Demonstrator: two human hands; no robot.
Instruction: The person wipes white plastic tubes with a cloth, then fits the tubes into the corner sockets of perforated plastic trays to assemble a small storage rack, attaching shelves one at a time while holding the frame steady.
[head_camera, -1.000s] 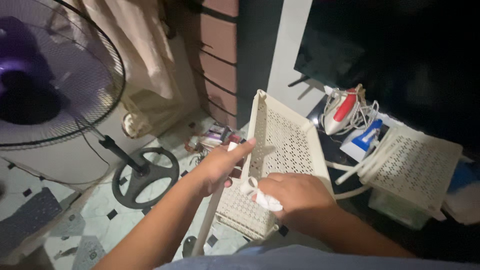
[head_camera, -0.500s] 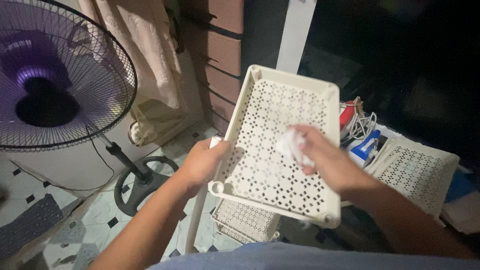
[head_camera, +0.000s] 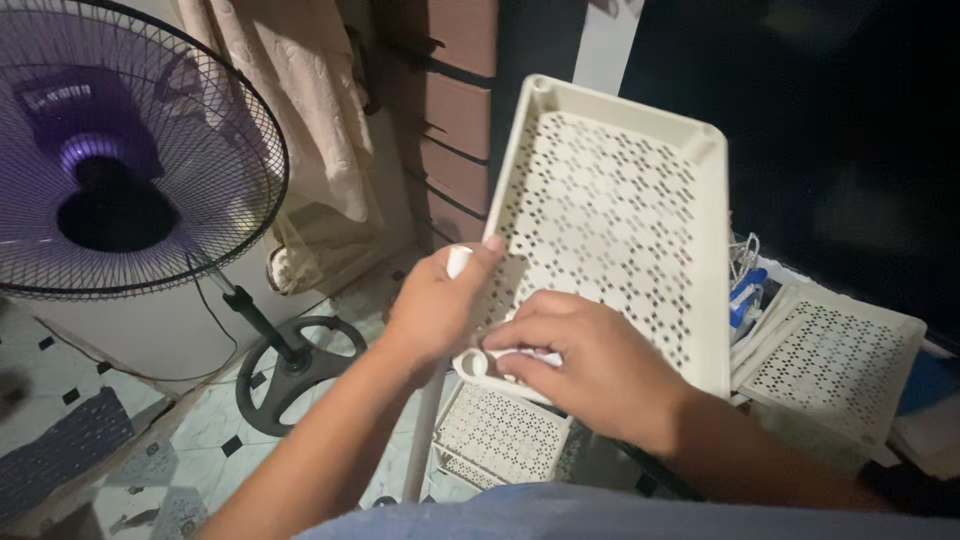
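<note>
Three cream perforated plastic trays: one (head_camera: 610, 225) raised, tilted, two (head_camera: 835, 365) (head_camera: 500, 435) lower down. Left hand (head_camera: 435, 310) gripping the raised tray's edge; right hand (head_camera: 590, 365) pinching its near corner. One purple-bladed standing fan (head_camera: 120, 150) left.

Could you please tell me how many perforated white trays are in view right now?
3: one tray held up by the left hand and right hand, one low tray beneath it, one side tray at right. Others may be hidden.
</note>
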